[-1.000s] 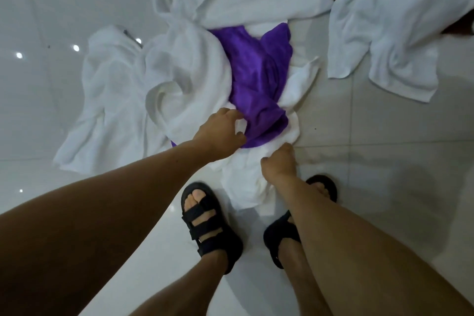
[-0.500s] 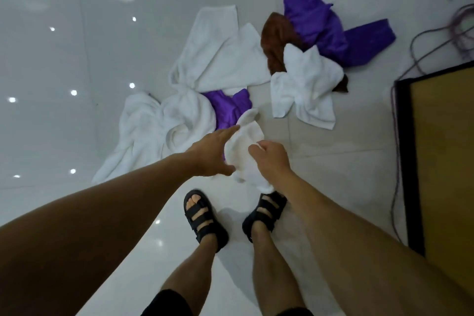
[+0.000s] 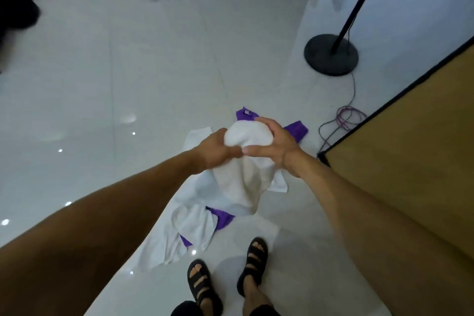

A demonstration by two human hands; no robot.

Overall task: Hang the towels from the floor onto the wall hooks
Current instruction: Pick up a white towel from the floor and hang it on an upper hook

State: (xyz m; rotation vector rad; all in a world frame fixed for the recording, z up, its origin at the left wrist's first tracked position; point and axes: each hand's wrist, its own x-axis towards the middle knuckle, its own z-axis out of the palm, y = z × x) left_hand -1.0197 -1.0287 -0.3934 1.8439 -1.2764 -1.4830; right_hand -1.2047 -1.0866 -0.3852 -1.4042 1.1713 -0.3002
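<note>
Gripping bunched white cloth towel [image 3: 245, 182] with curled left hand [image 3: 215, 152] and right hand [image 3: 277, 146]. Held above crumpled white and purple floor towels [image 3: 192, 224].

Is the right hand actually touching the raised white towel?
Touching. The head view shows the right hand curled over the bunched top of the white towel, with no gap.

Nothing I can read here.
The small tag [image 3: 246, 112] on the purple towel [image 3: 296, 132] is too blurred; I cannot make out any letters or numbers.
</note>
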